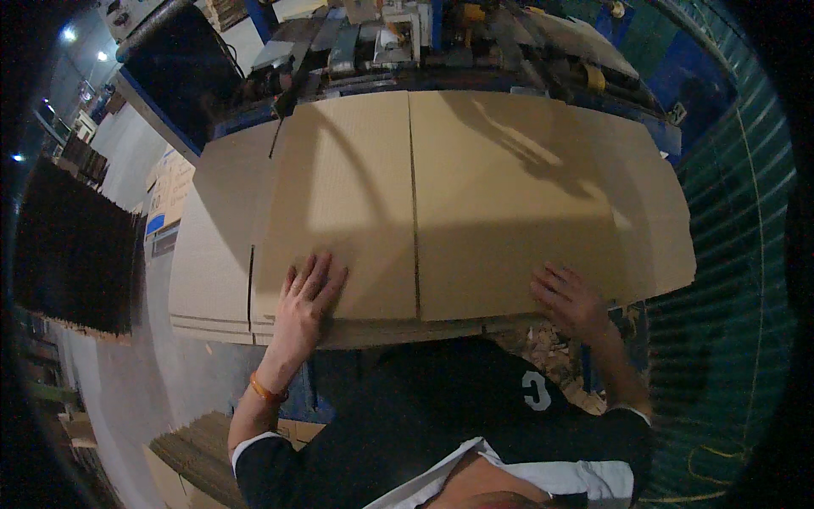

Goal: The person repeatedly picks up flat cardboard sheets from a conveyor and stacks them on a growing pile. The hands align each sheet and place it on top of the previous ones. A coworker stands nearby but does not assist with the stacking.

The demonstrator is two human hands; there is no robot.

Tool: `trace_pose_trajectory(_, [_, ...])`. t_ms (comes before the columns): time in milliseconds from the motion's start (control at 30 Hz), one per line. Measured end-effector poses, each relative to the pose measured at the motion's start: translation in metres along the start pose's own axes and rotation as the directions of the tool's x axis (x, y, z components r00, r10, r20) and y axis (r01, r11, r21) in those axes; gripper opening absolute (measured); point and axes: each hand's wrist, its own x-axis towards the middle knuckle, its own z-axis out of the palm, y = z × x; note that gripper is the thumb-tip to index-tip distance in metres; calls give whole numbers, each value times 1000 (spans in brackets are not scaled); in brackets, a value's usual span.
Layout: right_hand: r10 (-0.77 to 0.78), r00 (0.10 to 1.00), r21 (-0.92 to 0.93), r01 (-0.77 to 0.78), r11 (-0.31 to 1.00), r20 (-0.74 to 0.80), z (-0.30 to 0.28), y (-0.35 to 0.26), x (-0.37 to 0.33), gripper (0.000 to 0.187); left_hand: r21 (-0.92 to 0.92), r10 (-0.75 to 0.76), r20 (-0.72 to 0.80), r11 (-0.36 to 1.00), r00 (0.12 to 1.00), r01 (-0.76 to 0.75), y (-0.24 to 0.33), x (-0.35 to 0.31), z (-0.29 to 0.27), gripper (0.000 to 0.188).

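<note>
A brown corrugated cardboard sheet [512,197] lies flat in front of me, with a dark slot running from its far edge to its near edge. Larger cardboard sheets [210,246] are stacked beneath it and stick out at both sides. My left hand [310,297] rests on the top sheet's near left part, fingers spread, an orange band round the wrist. Near the right front edge, my right hand [570,299] lies with its fingers stretched over the cardboard. Neither hand shows anything gripped. The thumbs are hard to make out.
A machine [398,53] with rollers and metal parts stands directly beyond the sheets. Green corrugated wall [712,280] runs close on the right. Stacked cardboard [76,246] stands at the left, and more [199,454] at lower left. Cardboard scraps [551,356] lie below my right hand.
</note>
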Motion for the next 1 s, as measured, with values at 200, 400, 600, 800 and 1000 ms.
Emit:
trace_pose_trajectory(200, [58, 986, -117, -39, 992, 159, 16, 58, 50, 62, -74, -39, -147, 997, 988, 28, -36, 53, 14, 62])
trace_pose_trajectory(400, [192, 950, 31, -206, 978, 248, 36, 112, 118, 66, -107, -13, -422, 994, 906, -36, -85, 126, 42, 65])
trace_pose_trajectory(600, [407, 911, -24, -406, 913, 60, 54, 156, 172, 56, 111, -116, -525, 973, 843, 203, -91, 214, 43, 67])
trace_pose_trajectory(800, [530, 811, -129, -569, 812, -246, 3, 141, 50, 57, -286, -454, -537, 891, 711, 352, -134, 88, 13, 68])
trace_pose_trajectory(1000, [774, -82, 185, -982, 45, -628, -8, 132, -120, 62, -153, -816, -544, 327, 197, 933, -171, -79, 22, 65])
